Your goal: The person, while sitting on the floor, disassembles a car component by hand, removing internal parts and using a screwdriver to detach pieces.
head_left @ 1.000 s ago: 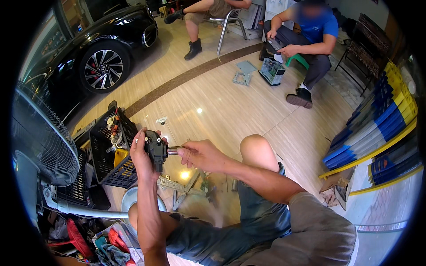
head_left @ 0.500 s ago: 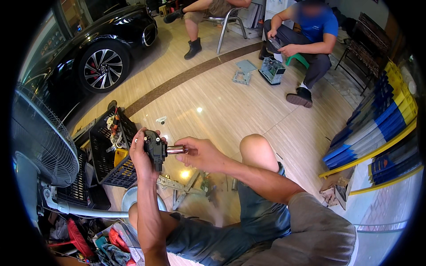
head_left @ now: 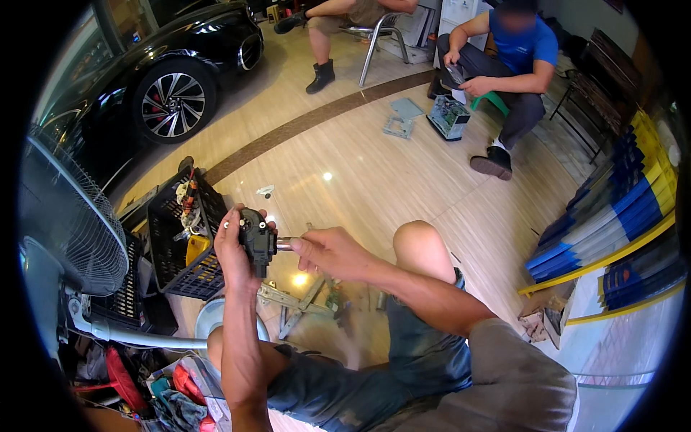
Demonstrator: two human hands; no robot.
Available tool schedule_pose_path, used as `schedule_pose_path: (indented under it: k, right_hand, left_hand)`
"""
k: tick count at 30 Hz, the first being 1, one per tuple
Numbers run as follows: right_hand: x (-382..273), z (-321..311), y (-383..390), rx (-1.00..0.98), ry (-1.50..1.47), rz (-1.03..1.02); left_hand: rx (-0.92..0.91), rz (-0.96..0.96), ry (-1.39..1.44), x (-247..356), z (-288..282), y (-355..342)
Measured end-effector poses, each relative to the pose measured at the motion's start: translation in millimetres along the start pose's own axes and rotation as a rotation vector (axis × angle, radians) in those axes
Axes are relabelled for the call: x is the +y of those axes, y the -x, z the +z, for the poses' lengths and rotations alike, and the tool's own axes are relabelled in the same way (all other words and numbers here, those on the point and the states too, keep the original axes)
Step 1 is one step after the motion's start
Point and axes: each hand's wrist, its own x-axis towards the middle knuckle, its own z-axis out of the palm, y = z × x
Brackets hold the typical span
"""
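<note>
My left hand (head_left: 232,248) is closed round a black plastic gear housing (head_left: 256,241) that looks like part of a small electric motor, raised above the floor in front of me. Round pale studs show on its upper face. From its right side sticks a shiny silver metal cylinder (head_left: 285,245). My right hand (head_left: 327,252) grips the cylinder's outer end between thumb and fingers, hiding much of it. Whether the cylinder is fully seated in the housing I cannot tell. Below, a metal scissor-like linkage (head_left: 306,309) lies on the floor by my legs.
On the left stand a black crate (head_left: 183,270) of parts and a fan (head_left: 79,216). A black car (head_left: 173,65) is parked beyond. At the back right, a co-worker (head_left: 522,50) sits beside an opened metal device (head_left: 448,117). Blue and yellow packets (head_left: 612,209) fill a right-hand rack.
My right hand's fingers have closed further over the silver cylinder, so less of it shows. The housing stays in my left hand. The whole view has shifted slightly.
</note>
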Motion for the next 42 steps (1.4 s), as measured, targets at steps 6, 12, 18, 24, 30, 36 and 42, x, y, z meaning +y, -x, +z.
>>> schedule_pose_path:
  k: [6,12,18,24,30,36,42]
  right_hand:
    - [1,11,3,0.108,-0.063,-0.157]
    - [-4,1,3,-0.011,-0.030,0.033]
    - [-2,6,4,0.057,-0.054,-0.100]
    - [-8,5,4,0.009,-0.091,0.046]
    - [0,0,2,-0.011,-0.061,-0.028]
    - [-9,6,7,0.032,-0.107,0.001]
    - [-5,-2,3,-0.030,-0.070,0.073]
  left_hand:
    - [0.023,0.015,-0.019,3,3,2]
    - [0.021,0.018,-0.013,3,3,3]
    - [0.025,0.028,-0.008,2,4,2]
    - [0.036,0.007,-0.054,3,3,4]
    - [0.028,-0.012,-0.024,0,2,0]
    - [0.015,0.017,-0.015,-2,0,0]
    - [0.014,0.005,0.000,0,1,1]
